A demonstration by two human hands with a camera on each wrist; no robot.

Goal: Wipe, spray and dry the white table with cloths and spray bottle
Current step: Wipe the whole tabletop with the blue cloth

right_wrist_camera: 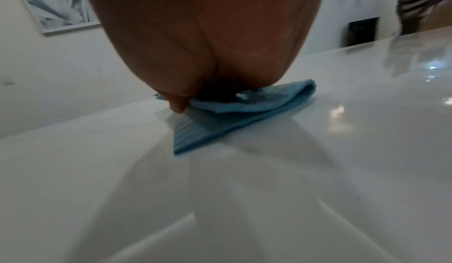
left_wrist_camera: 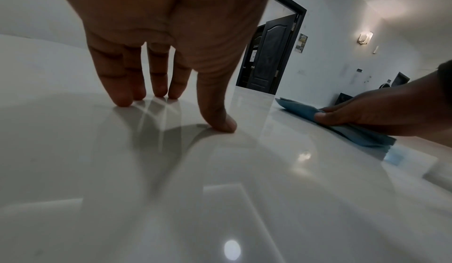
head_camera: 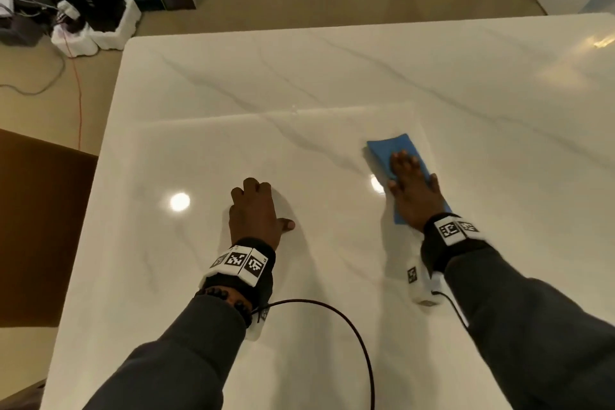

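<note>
A folded blue cloth (head_camera: 394, 153) lies on the white marble-look table (head_camera: 299, 83), right of centre. My right hand (head_camera: 411, 183) presses flat on the blue cloth (right_wrist_camera: 234, 118) with straight fingers. My left hand (head_camera: 254, 206) rests on the bare table (left_wrist_camera: 220, 189) to the left, fingertips (left_wrist_camera: 124, 100) and thumb touching the glossy surface, holding nothing. In the left wrist view the right hand (left_wrist_camera: 367, 116) lies on the blue cloth (left_wrist_camera: 300, 110). No spray bottle or second cloth is in view.
A black cable (head_camera: 336, 313) loops over the table's near side from my left wrist. Beyond the far left corner, boxes and wires (head_camera: 83, 7) clutter the floor. A brown panel (head_camera: 36, 220) stands off the left edge. A striped-clothed person (right_wrist_camera: 413, 2) is beyond the table.
</note>
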